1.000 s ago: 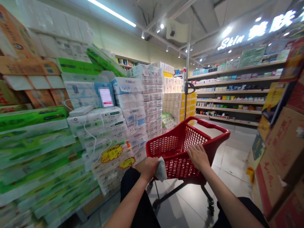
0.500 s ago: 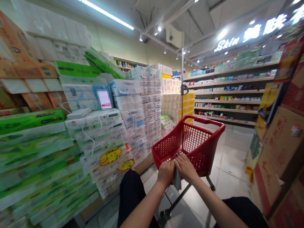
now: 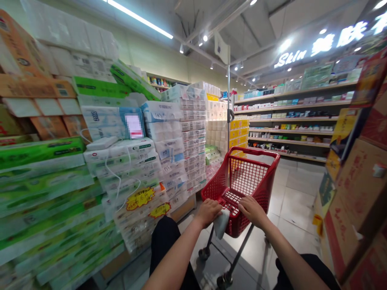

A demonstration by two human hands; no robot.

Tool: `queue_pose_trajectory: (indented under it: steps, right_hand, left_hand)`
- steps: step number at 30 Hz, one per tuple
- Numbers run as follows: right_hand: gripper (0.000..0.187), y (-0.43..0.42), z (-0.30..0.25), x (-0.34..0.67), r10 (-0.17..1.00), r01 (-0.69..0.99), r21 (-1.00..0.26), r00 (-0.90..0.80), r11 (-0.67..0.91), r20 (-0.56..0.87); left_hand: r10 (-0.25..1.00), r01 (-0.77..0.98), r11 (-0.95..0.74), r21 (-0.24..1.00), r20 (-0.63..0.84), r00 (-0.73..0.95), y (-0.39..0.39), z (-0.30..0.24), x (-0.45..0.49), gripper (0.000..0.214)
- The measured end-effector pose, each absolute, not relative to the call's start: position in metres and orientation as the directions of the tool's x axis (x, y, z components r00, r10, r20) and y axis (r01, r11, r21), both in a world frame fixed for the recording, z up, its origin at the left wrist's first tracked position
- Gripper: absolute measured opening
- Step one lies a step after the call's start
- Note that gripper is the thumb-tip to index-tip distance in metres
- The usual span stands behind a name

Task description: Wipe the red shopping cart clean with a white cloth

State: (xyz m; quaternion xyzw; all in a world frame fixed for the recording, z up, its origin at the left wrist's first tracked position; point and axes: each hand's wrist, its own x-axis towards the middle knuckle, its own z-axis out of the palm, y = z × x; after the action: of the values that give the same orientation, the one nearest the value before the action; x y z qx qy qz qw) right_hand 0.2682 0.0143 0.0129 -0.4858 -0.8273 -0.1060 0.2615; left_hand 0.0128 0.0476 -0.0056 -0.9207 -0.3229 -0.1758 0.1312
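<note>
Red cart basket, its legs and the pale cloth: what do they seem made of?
Red cart basket: probably moulded plastic, slightly glossy; evenly coloured, perforated walls. Legs: likely grey metal; slim, straight bars. Pale cloth: matt, perhaps fabric or paper wipe, hanging limp by the left hand.

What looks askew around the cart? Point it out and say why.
At upper left, a slanted green pack tips out of line with the flat green pack beside it. A white cable also dangles in loose loops down the white packs, which looks untidy.
</note>
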Motion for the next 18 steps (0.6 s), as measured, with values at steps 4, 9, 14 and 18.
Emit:
queue_pose_trajectory:
  steps: [4,9,14,18]
  right_hand:
    - [0.041,0.009,0.006,0.247,0.784,0.938,0.022,-0.301,0.346,0.543]
    - [0.038,-0.01,-0.015,0.232,0.818,0.96,0.139,-0.281,0.245,0.502]
    - [0.034,-0.025,-0.021,0.252,0.74,0.907,0.279,-0.419,0.315,0.527]
    - [0.036,-0.024,-0.013,0.264,0.742,0.917,0.208,-0.398,0.34,0.539]
  left_hand:
    - [0.577,0.683,-0.722,-0.115,0.446,0.685,0.04,-0.019,0.033,0.021]
    - [0.572,0.711,-0.701,-0.062,0.546,0.612,0.016,-0.035,0.065,0.028]
    - [0.443,0.587,-0.801,-0.118,0.543,0.714,0.01,-0.038,0.073,0.027]
    - [0.363,0.516,-0.837,-0.183,0.52,0.773,0.028,-0.031,0.05,0.025]
